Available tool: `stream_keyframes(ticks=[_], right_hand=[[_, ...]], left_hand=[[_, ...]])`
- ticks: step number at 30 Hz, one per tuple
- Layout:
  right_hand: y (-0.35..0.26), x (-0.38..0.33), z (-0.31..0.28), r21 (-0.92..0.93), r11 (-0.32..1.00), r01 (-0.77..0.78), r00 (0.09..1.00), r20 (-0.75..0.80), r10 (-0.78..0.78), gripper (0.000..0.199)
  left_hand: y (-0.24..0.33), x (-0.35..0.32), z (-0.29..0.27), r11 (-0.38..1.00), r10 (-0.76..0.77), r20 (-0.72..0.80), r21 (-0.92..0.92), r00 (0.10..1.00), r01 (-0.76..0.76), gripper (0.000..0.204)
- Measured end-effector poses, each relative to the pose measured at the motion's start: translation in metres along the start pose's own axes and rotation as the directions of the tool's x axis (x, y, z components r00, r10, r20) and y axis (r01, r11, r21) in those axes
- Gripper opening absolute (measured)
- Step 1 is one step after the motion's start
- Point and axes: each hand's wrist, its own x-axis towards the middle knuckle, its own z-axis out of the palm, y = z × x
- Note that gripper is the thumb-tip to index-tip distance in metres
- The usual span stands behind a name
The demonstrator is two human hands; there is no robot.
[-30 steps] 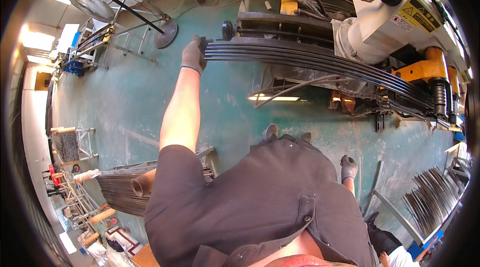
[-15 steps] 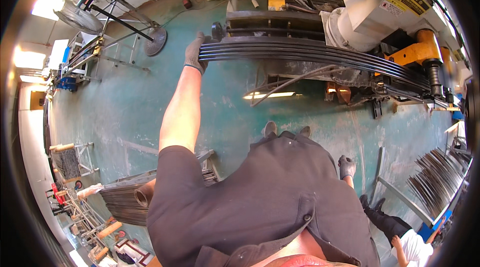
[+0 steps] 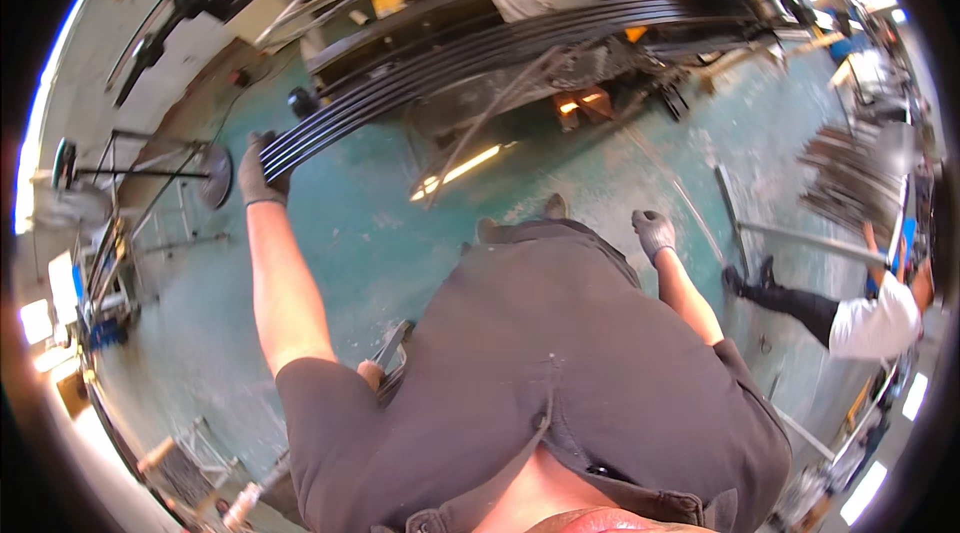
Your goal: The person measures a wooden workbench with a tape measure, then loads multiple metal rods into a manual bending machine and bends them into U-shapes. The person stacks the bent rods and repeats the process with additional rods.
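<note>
While the outstretched left hand [image 3: 257, 174] grips dark bars [image 3: 335, 119], the right hand [image 3: 655, 232] hangs in a loose fist.

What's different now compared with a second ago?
The view has turned toward the wearer's right, so the dark rods now slope up rightward and the co-worker shows more fully. The right hand appears to have swung forward, baring more forearm. Nothing was let go: the left hand still grips the rods' ends.
</note>
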Motion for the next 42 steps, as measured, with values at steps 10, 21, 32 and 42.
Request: stream_keyframes(ticks=[10, 21, 32, 42], right_hand=[[0.022, -0.012, 0.007, -0.093, 0.993, -0.075, 0.994, 0.074, 0.082, 0.048], [-0.028, 0.088, -0.014, 0.005, 1.0, 0.026, 0.986, 0.165, -0.027, 0.053], [-0.033, 0.222, -0.087, -0.175, 0.984, 0.038, 0.968, 0.251, 0.008, 0.05], [-0.027, 0.178, -0.058, 0.068, 0.996, -0.054, 0.984, 0.174, 0.041, 0.049]], left_hand=[[0.01, 0.0, -0.009, 0.995, 0.019, 0.064, 0.093, 0.998, -0.025, 0.05], [-0.06, -0.011, -0.09, 0.96, -0.043, 0.542, -0.212, 0.839, 0.186, 0.025], [-0.304, -0.113, 0.201, 0.786, -0.612, -0.128, -0.208, 0.781, 0.582, 0.026], [-0.303, -0.09, 0.157, 0.803, -0.582, 0.1, -0.086, 0.807, 0.59, 0.021]])
